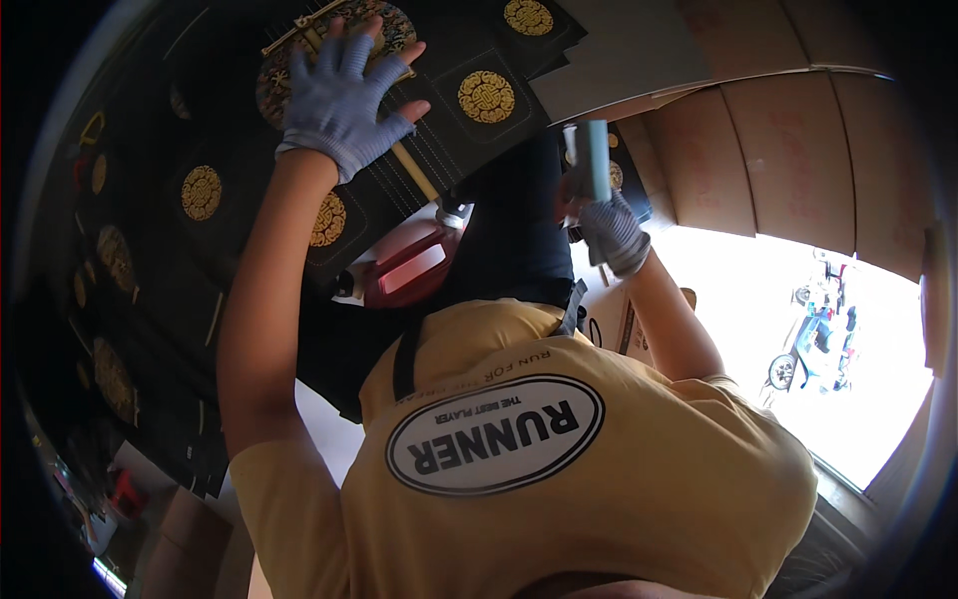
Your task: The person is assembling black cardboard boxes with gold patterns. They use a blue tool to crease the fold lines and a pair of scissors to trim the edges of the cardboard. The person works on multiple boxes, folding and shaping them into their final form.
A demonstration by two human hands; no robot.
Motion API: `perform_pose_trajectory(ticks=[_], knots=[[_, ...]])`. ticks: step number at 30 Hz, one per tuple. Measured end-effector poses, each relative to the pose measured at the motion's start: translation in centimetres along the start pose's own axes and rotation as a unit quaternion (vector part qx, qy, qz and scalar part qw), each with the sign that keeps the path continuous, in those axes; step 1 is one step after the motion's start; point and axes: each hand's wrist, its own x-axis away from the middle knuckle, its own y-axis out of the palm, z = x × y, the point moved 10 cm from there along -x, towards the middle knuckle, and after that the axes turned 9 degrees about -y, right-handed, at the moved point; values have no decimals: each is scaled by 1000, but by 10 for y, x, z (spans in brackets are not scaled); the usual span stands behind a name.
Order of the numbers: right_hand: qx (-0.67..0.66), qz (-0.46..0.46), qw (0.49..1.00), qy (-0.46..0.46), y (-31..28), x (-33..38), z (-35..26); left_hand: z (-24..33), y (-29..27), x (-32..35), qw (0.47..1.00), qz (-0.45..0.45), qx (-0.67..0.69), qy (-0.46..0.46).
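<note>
My left hand (pixel 339 100), in a grey-blue knit glove, lies flat with its fingers spread on a black flat box with round gold emblems (pixel 486 97) and a gold band. My right hand (pixel 611 232), gloved the same way, is closed around a pale blue block-shaped tool (pixel 592 158) and holds it upright, just right of the black box. Below both arms my yellow shirt (pixel 599 469) fills the lower frame. A red rounded object with a white label (pixel 411 265) sits under the box edge between my arms.
Many more black boxes with gold emblems (pixel 200 193) are stacked along the left. Brown cardboard cartons (pixel 788 150) stand at the upper right. A bright opening at the right shows a parked scooter (pixel 810 339) outside.
</note>
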Motion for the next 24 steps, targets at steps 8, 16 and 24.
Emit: perform_pose_trajectory(ticks=[8,16,24], knots=[[111,-23,990,84,13,-28,2,5,-7,1,1000,10,-13,13],[252,-78,940,218,29,-33,8,1,7,0,996,-42,-77,-19],[140,-144,978,52,11,-52,-5,9,-1,-21,996,-25,-51,-68]])
